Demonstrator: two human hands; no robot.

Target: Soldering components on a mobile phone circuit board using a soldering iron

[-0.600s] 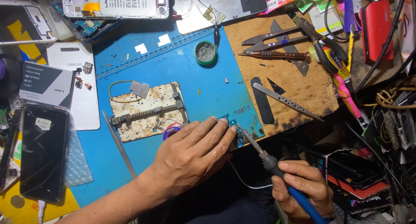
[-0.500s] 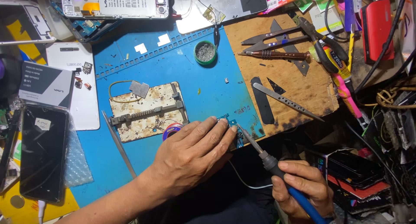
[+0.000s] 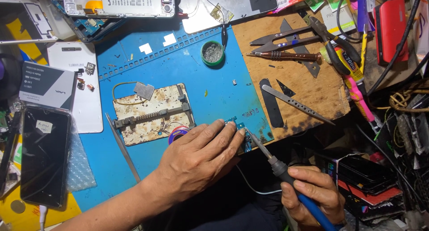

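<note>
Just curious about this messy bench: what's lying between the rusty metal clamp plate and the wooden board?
In the head view, mostly bare blue mat lies between the clamp plate and the wooden board. Only tiny specks and one small chip sit on that stretch.

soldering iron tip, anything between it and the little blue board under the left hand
Nothing visible. The soldering iron in the right hand points straight at the small blue board, which the left hand pins down.

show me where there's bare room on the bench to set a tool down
Bare blue mat lies between the rusty holder, the solder tin and the wood board. A smaller patch lies below the holder, beside the left hand. The board's top, the right edge and the phones on the left are crowded.
</note>
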